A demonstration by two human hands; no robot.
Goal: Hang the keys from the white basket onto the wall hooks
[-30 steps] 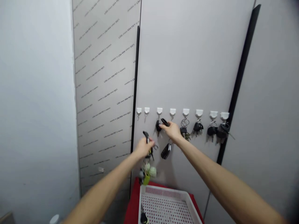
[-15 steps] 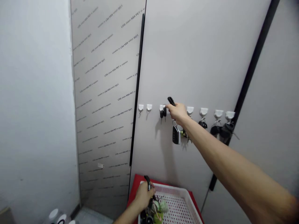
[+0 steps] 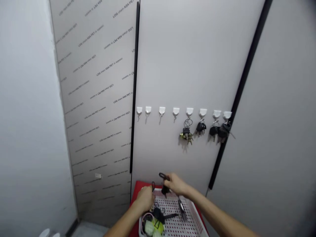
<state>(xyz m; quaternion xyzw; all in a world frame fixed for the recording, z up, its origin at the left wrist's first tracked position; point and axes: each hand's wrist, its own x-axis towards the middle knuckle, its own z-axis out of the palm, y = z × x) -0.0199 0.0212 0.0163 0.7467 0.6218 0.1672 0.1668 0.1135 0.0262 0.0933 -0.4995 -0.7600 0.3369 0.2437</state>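
My right hand [image 3: 175,184] is closed on a bunch of car keys [image 3: 165,190] with a black strap looping up past the fingers, held above the far side of the white basket [image 3: 197,215]. A black-and-silver key fob [image 3: 182,207] dangles beneath this hand. Close by on the left, my left hand [image 3: 146,197] is closed, with a black strap [image 3: 153,186] sticking up from its grip; whatever hangs from the strap is mostly hidden. In the basket's front left lie dark keys [image 3: 159,214] and pale green and yellow round charms [image 3: 156,226].
A row of white adhesive hooks [image 3: 176,111] runs across the light cabinet door [image 3: 180,59]. Keys [image 3: 186,133] hang from the right-hand ones. The basket stands on a red surface [image 3: 134,194]. Long black handles [image 3: 134,85] edge the door, and white-lidded containers [image 3: 44,232] stand at lower left.
My right hand has come down from the hooks to the basket, bringing the keys and fob with it. The third and fourth hooks are now bare. My left hand stays by the basket.
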